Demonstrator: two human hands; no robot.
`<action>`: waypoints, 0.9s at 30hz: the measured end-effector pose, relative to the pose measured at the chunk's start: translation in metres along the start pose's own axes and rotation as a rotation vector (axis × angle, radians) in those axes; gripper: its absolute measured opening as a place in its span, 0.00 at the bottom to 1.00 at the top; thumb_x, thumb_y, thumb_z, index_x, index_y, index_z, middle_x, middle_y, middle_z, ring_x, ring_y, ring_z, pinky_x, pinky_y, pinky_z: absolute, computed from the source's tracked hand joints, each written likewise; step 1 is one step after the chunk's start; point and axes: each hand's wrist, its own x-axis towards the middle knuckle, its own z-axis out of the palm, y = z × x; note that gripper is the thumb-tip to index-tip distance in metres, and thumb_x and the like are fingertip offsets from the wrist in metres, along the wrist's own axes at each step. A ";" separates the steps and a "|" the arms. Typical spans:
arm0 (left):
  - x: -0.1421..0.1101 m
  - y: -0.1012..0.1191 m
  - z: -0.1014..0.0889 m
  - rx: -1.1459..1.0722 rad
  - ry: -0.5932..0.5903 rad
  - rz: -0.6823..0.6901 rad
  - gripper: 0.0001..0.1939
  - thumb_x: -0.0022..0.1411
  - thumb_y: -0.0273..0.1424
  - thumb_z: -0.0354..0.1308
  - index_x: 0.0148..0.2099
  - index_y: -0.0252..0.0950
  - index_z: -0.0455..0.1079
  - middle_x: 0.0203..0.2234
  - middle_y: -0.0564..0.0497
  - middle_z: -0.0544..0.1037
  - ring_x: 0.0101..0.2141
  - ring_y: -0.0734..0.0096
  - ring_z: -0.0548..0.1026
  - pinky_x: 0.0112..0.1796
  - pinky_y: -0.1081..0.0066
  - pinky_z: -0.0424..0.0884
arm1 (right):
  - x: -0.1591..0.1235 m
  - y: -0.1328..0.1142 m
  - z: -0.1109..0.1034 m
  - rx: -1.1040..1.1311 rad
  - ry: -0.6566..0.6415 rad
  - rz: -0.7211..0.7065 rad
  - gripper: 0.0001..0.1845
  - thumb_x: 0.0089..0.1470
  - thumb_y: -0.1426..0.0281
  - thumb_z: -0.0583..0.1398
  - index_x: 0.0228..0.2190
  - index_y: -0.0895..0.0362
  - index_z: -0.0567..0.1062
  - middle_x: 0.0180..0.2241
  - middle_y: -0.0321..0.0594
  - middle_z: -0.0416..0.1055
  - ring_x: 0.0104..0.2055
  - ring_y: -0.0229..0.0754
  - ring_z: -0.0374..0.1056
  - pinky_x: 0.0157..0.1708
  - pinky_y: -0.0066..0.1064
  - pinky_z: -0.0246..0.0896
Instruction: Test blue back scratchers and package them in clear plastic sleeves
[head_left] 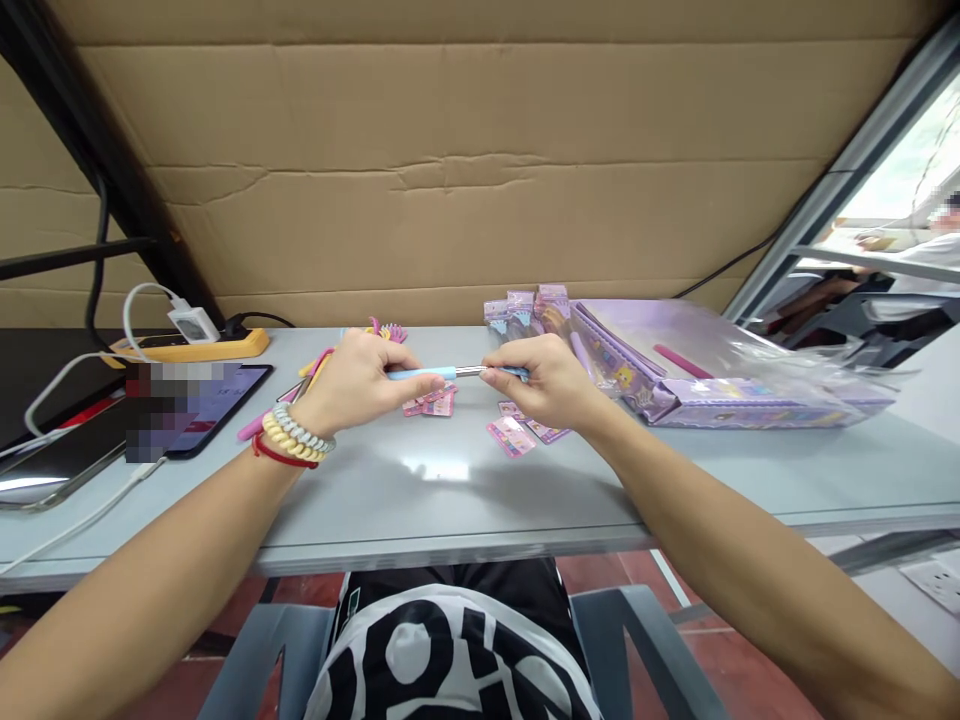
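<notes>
Two bare hands above the grey table (pixel 450 490), meeting over a light blue pen (pixel 427 373) held level between them. Left hand (pixel 360 380) curled round the blue barrel, thumb and forefinger pinching it near the middle; coiled hair ties and a red band on that wrist. Right hand (pixel 544 380) pinching the other end, fingertips (pixel 491 377) pressed together on the barrel just past the silver metal section (pixel 471 371). Pen clear of the tabletop, just above a scatter of small pink cards (pixel 510 435).

Behind the right hand, an open lilac gift box (pixel 720 400) lying long across the table under a loose clear plastic cover (pixel 750 345); inside, a pink stick-shaped item (pixel 682 362), other contents too blurred to name. Just beside its left end, a few upright lilac packets (pixel 525 305), contents not legible.

Behind the left hand, some pink and yellow stationery pieces (pixel 319 365), partly hidden. Far left, a dark phone (pixel 217 400), a yellow power strip (pixel 191 347) carrying a white charger (pixel 193 322), cables trailing toward the table's edge. Cardboard sheeting (pixel 480 160) as backdrop.
</notes>
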 end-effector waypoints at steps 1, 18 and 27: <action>0.000 -0.002 0.001 0.005 -0.001 0.013 0.20 0.55 0.48 0.59 0.25 0.37 0.77 0.11 0.56 0.68 0.15 0.81 0.57 0.21 0.73 0.54 | 0.000 0.001 0.001 -0.005 -0.008 -0.004 0.18 0.57 0.64 0.52 0.22 0.60 0.73 0.18 0.37 0.63 0.22 0.32 0.52 0.25 0.28 0.44; 0.005 -0.020 0.025 0.291 -0.180 0.044 0.23 0.66 0.44 0.46 0.29 0.35 0.71 0.19 0.51 0.71 0.22 0.72 0.65 0.27 0.70 0.55 | -0.001 0.031 0.004 -0.057 -0.005 0.083 0.11 0.48 0.65 0.59 0.30 0.60 0.74 0.29 0.42 0.71 0.30 0.38 0.64 0.32 0.27 0.54; 0.006 -0.021 0.022 0.335 -0.194 -0.071 0.20 0.67 0.41 0.44 0.31 0.35 0.69 0.26 0.48 0.74 0.28 0.67 0.69 0.28 0.69 0.55 | -0.004 0.045 0.001 -0.043 -0.009 0.215 0.12 0.48 0.66 0.58 0.33 0.60 0.75 0.26 0.40 0.71 0.25 0.36 0.61 0.28 0.27 0.53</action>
